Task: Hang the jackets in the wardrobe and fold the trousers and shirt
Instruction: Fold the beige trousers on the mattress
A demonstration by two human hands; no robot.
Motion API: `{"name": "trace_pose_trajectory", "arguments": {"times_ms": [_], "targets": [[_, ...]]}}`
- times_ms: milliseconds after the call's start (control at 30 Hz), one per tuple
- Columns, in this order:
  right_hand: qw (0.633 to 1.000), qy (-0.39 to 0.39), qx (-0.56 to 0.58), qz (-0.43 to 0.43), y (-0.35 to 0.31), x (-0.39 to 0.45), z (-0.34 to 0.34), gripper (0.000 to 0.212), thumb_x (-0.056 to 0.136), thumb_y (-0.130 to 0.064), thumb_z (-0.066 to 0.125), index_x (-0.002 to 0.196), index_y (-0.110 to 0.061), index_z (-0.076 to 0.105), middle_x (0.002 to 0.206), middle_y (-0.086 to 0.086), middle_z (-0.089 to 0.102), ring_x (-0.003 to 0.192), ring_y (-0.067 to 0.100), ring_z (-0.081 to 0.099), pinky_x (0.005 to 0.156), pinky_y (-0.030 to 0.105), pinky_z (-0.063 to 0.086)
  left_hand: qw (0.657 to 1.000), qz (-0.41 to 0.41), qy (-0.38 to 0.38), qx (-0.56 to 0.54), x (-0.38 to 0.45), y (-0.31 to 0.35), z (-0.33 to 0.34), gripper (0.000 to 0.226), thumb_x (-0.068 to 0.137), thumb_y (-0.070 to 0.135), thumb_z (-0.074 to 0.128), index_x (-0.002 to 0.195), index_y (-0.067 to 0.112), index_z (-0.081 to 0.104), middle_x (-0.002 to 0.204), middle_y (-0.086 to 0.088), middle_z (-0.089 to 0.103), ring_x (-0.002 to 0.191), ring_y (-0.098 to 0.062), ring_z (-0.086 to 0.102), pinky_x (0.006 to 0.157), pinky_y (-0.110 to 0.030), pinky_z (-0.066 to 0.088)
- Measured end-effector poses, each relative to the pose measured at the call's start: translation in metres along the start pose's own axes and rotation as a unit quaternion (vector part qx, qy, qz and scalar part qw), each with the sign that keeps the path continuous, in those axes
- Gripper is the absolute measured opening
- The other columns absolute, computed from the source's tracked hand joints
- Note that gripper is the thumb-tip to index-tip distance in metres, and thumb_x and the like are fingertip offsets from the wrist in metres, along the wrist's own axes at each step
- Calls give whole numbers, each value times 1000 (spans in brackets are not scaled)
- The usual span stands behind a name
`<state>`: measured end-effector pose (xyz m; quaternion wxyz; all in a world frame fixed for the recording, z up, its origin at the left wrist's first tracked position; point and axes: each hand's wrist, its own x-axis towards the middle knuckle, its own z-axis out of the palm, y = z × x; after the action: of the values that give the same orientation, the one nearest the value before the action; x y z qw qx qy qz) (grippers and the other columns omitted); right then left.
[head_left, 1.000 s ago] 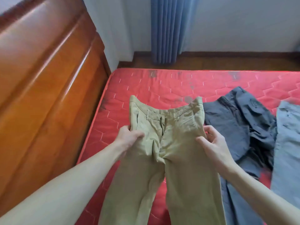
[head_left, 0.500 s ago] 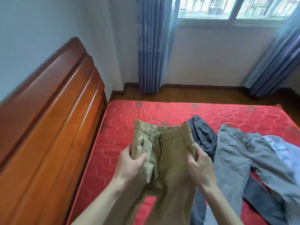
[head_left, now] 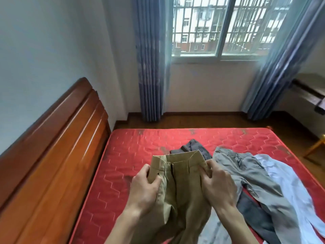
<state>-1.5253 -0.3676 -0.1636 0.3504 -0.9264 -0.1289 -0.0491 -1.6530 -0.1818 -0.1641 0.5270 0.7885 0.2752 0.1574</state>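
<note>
The tan trousers (head_left: 182,187) were held up over the middle of the bed (head_left: 126,155), waistband uppermost. The left hand (head_left: 144,189) pinched the waist's left side, and the right hand (head_left: 219,185) gripped its right side. Toward the bed's right edge lay dark trousers (head_left: 253,210), grey trousers (head_left: 246,171) and a pale shirt (head_left: 288,184).

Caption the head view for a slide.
Both hands, left hand and right hand, grip khaki trousers above a red mattress.
</note>
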Motion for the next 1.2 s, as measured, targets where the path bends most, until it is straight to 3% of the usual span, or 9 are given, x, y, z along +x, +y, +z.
{"name": "trace_pose_trajectory", "arguments": {"times_ms": [133, 300, 467, 633, 767, 833, 900, 1100, 1200], "targets": [[998, 14, -4, -64, 22, -1, -42, 23, 100, -45, 59, 87, -26, 55, 60, -10, 59, 55, 16, 58, 48, 26, 29, 998, 51, 29, 31, -29, 20, 23, 12, 97, 16, 71, 97, 27, 67, 86, 11, 77, 77, -7, 74, 74, -42, 62], [991, 59, 30, -116, 26, 13, -84, 26, 101, -44, 60, 83, -28, 48, 55, -17, 49, 50, -8, 42, 47, 16, 23, 991, 106, 68, 44, -47, 58, 34, 16, 103, 24, 66, 89, 30, 67, 78, 9, 75, 68, -11, 72, 66, -40, 60], [978, 122, 61, -155, 2, 43, -135, 32, 106, -43, 53, 79, -26, 48, 55, -13, 50, 47, 7, 44, 48, 21, 25, 972, 201, 110, 58, -39, 128, 27, 20, 107, 31, 57, 91, 25, 69, 71, 5, 71, 62, -16, 69, 61, -42, 59], [954, 225, 68, -188, -42, 80, -210, 47, 105, -44, 53, 66, -27, 31, 54, -12, 44, 50, 18, 41, 52, 31, 27, 932, 287, 185, 119, -20, 212, 3, 32, 107, 38, 52, 76, 34, 59, 63, 14, 64, 59, -6, 64, 52, -14, 45], [925, 275, 135, -222, -67, 99, -259, 33, 103, -35, 51, 72, -29, 41, 57, -11, 44, 53, 12, 45, 53, 31, 28, 912, 304, 247, 121, -16, 260, -14, 48, 109, 47, 39, 72, 24, 59, 64, 8, 64, 62, -8, 63, 53, -10, 42], [919, 278, 151, -236, -72, 97, -267, 19, 104, -35, 51, 90, -23, 54, 60, -6, 51, 56, 16, 52, 53, 33, 33, 911, 319, 246, 90, -20, 266, -13, 54, 110, 46, 36, 73, 16, 61, 66, 1, 65, 67, -13, 64, 55, -9, 43], [921, 268, 137, -248, -72, 88, -264, 18, 106, -36, 50, 103, -19, 56, 62, 0, 56, 57, 24, 55, 54, 37, 36, 911, 328, 243, 58, -26, 262, -5, 55, 111, 41, 38, 69, 13, 58, 62, 1, 63, 67, -13, 63, 55, -12, 44], [932, 216, 135, -259, -69, 44, -219, 21, 106, -31, 54, 91, -21, 44, 60, -5, 49, 52, 24, 50, 52, 32, 28, 924, 300, 236, 17, -44, 228, 41, 57, 112, 44, 36, 60, 20, 41, 54, 9, 56, 44, -10, 49, 46, -25, 38], [932, 188, 156, -269, -73, 21, -193, 24, 102, -28, 60, 87, -24, 42, 60, -5, 50, 51, 26, 48, 50, 34, 32, 934, 288, 213, -7, -50, 216, 62, 58, 110, 50, 32, 66, 14, 47, 56, -1, 57, 51, -20, 55, 54, -48, 49]]}}
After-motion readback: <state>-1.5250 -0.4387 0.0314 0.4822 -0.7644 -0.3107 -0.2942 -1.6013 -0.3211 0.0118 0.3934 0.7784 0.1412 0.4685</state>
